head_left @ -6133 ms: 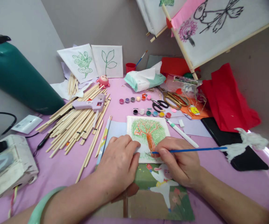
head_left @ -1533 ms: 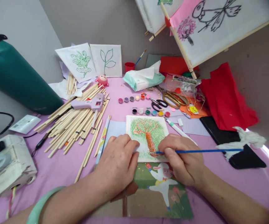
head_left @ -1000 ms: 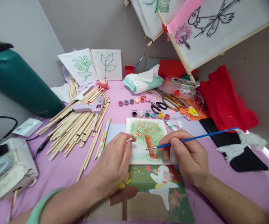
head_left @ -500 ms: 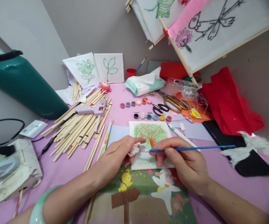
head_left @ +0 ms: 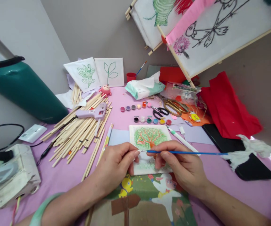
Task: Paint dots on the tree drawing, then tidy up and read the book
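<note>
My right hand (head_left: 183, 168) holds a thin blue paintbrush (head_left: 201, 153) level, its tip toward the left. My left hand (head_left: 121, 161) is closed around the brush's bristle end, pinching it in a crumpled white tissue that the fingers now mostly hide. Beneath both hands lies a small white canvas (head_left: 157, 130) with a green-dotted tree and orange-red branches. It rests on a board (head_left: 149, 204) printed with a chick, a lamb and a signpost. Just beyond the canvas are two rows of small paint pots (head_left: 149, 120). A white marker (head_left: 182, 140) lies to its right.
Wooden sticks (head_left: 79, 138) are heaped at left under a glue gun (head_left: 92, 112). A big teal bottle (head_left: 27, 91) and a power strip (head_left: 15, 175) stand farther left. Wet wipes (head_left: 145, 89), scissors (head_left: 160, 112), red cloth (head_left: 229, 110) and a black phone-like slab (head_left: 255, 169) lie around.
My left fingers have closed over the tissue and the brush tip, so the tissue is now mostly covered. The brush has shifted slightly left. The whole view has tilted a little.
</note>
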